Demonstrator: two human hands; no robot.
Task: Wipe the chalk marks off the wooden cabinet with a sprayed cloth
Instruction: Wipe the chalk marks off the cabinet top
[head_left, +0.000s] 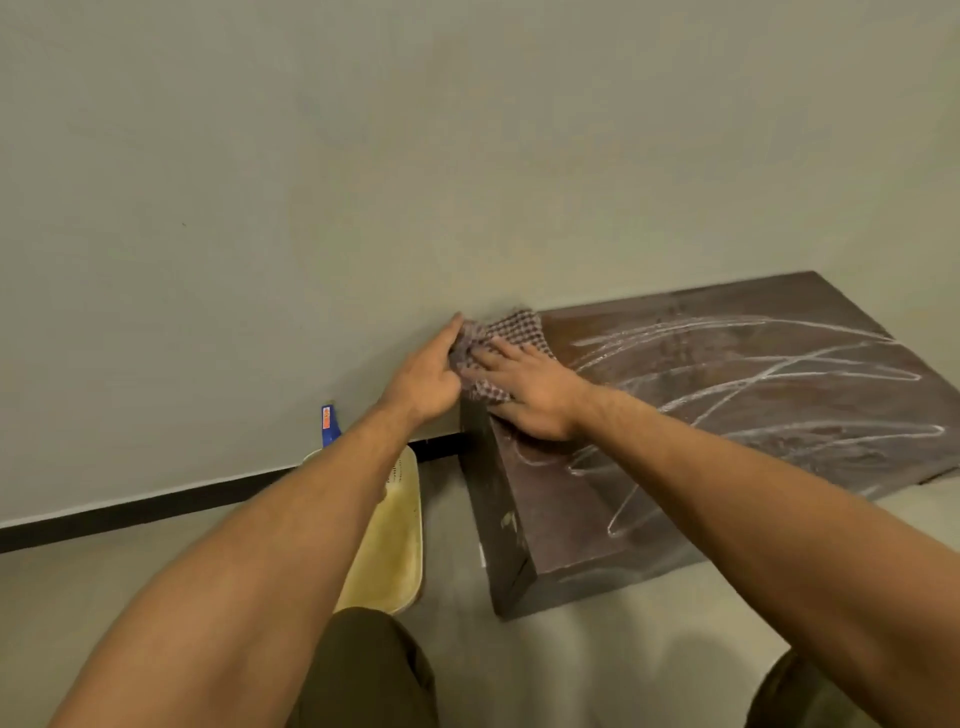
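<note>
The checked cloth (501, 332) lay bunched on the far left corner of the wooden cabinet (524, 519), just right of the frame's centre and close against the pale wall (363, 156). The right hand (530, 392) pressed flat on it, fingers straight and spread. The left hand (426, 374) lay with straight fingers along the cloth's gathered left edge, touching it rather than clamping it; no curl round the fabric showed.

The cloth looked thin, soft and light, a woven check that crumples easily. It would likely slide under a flat palm, so bearing down on its middle, as the right hand did, seemed the better hold than pinching a corner. If damp, it should drag a little on the wood.

The cabinet was a dark brown box with square edges and a broad, flat, dull top, stiff and probably heavy enough to stay put under pressure. White chalk marks (753, 374) looped in long thin strokes across the top toward the right of the frame, powdery and not yet wiped.

At lower centre sat a shallow yellow tray (392, 545) with rounded corners, and behind it a blue bottle (328, 423) against the wall.
</note>
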